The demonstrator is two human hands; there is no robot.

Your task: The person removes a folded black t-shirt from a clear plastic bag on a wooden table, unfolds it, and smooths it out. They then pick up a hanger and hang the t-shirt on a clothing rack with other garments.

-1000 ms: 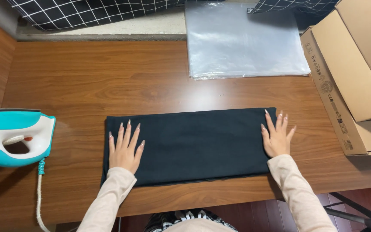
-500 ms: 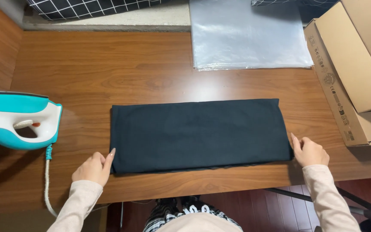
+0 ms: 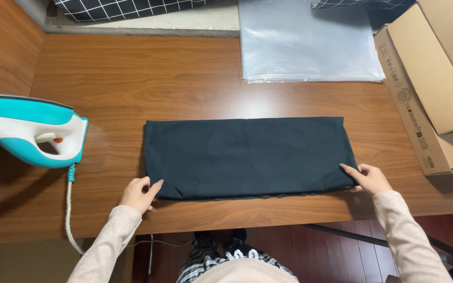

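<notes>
A black cloth (image 3: 247,156), folded into a long flat rectangle, lies across the middle of the wooden table (image 3: 132,78). My left hand (image 3: 139,194) sits at the cloth's near left corner, fingers curled and pinching the edge. At the near right corner my right hand (image 3: 370,179) pinches the cloth, its index finger lying on top. Both sleeves are pale beige.
A teal and white steam iron (image 3: 27,131) rests at the left with its cord (image 3: 69,209) hanging over the front edge. Clear plastic bags (image 3: 305,42) lie at the back. Open cardboard boxes (image 3: 436,89) stand at the right. A checked fabric (image 3: 127,6) lies along the far edge.
My hands left the top of the cloth, where they lay flat, and slid out and back to its near corners. Their fingers have now closed on those corners.
</notes>
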